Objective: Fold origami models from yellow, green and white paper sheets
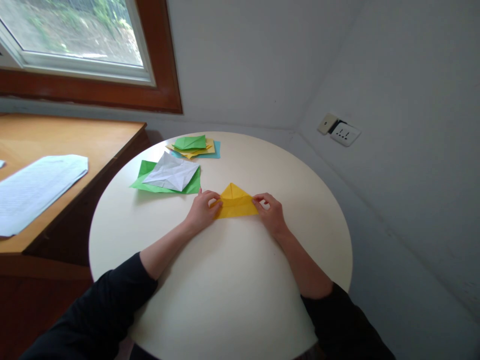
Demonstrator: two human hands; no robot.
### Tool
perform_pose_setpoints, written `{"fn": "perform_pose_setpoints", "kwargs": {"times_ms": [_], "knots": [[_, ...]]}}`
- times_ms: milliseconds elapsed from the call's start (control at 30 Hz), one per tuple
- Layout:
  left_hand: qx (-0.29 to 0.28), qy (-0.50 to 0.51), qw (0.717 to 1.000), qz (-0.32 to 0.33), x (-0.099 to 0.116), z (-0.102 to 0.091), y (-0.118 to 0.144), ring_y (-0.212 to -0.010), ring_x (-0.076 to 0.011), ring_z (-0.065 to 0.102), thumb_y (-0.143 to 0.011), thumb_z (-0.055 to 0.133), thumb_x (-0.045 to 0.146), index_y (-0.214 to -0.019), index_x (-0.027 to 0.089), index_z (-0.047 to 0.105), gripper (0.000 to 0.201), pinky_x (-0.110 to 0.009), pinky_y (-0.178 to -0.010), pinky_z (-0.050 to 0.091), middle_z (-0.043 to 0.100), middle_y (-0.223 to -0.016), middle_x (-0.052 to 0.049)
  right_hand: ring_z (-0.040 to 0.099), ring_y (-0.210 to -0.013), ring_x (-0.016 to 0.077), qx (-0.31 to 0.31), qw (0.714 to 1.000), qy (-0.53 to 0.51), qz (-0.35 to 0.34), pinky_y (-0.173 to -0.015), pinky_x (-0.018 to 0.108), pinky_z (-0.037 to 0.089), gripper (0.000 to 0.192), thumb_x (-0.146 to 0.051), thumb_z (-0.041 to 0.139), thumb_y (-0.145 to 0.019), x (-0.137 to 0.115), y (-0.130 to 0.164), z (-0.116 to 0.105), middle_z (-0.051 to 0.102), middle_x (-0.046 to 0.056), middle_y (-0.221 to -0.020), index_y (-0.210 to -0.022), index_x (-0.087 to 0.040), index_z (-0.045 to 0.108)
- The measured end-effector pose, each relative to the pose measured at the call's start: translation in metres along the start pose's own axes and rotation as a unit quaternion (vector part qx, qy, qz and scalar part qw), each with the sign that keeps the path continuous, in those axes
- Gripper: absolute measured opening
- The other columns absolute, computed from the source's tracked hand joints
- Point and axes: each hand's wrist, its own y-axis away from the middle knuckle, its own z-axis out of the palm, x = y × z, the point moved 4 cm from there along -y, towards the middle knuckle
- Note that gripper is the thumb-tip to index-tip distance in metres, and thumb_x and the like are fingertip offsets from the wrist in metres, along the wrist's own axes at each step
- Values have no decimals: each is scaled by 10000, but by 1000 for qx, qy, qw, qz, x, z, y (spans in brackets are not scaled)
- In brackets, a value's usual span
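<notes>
Yellow paper [235, 202], already folded into a flat piece with a peaked top and a straight lower band, lies near the middle of the round white bench [225, 290], slightly toward its far edge. We judge the folding to be partly done: creases and a triangular point are formed, yet the sheet remains flat and no finished figure shows. Our left hand [202, 210] pinches the paper's left corner and our right hand [270, 211] pinches its right corner; the fingers [216, 201] of each hand are drawn narrow, closed on the paper's ends, so the sheet spans the gap between them and rests on the bench. Toward the far left edge lies a white creased sheet [171, 172] on a green sheet [148, 175], and beyond these, near the far edge, a small stack of coloured papers [195, 146].
</notes>
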Motion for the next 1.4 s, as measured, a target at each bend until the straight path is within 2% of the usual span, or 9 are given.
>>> {"fn": "perform_pose_setpoints", "kwargs": {"times_ms": [100,200,400,733,1033,1400], "knots": [[8,14,1000,-4,-1,-1,0,-788,-181,591,-738,511,257,-751,194,600,110,-358,-854,442,647,-835,-41,583,-756,183,4,1000,-3,5,-689,324,437,144,-314,528,-756,0,0,0,670,40,-798,-749,-197,612],[11,26,1000,-10,-1,-1,0,-754,-173,582,-733,506,252,-740,185,597,113,-295,-710,463,633,-801,-38,585,-756,180,6,1000,-11,14,-689,318,444,159,-316,517,-763,0,0,0,671,41,-808,-769,-192,617],[5,61,998,-34,3,-2,0,-743,-164,579,-735,500,252,-752,176,585,116,-285,-711,454,634,-779,-28,588,-721,159,12,997,-61,38,-702,310,477,172,-312,513,-771,1,1,0,647,36,-802,-859,-184,585],[-13,150,985,-79,-1,1,2,-592,-97,511,-767,480,307,-851,183,562,171,-208,-531,403,587,-796,-6,551,-661,133,47,993,-96,54,-664,285,492,161,-330,552,-741,4,0,-2,531,-16,-707,-768,-224,434],[-11,167,983,-82,-2,2,1,-618,-112,519,-775,454,293,-849,185,572,176,-213,-530,397,583,-743,-6,573,-684,150,22,994,-88,54,-670,295,490,120,-318,520,-750,3,1,-1,594,20,-738,-756,-199,508],[3,149,987,-65,0,0,0,-675,-130,523,-793,430,285,-841,187,576,182,-228,-585,399,593,-757,-6,618,-736,183,19,995,-82,62,-719,340,514,214,-356,528,-765,6,1,0,670,67,-814,-806,-170,626]]}}
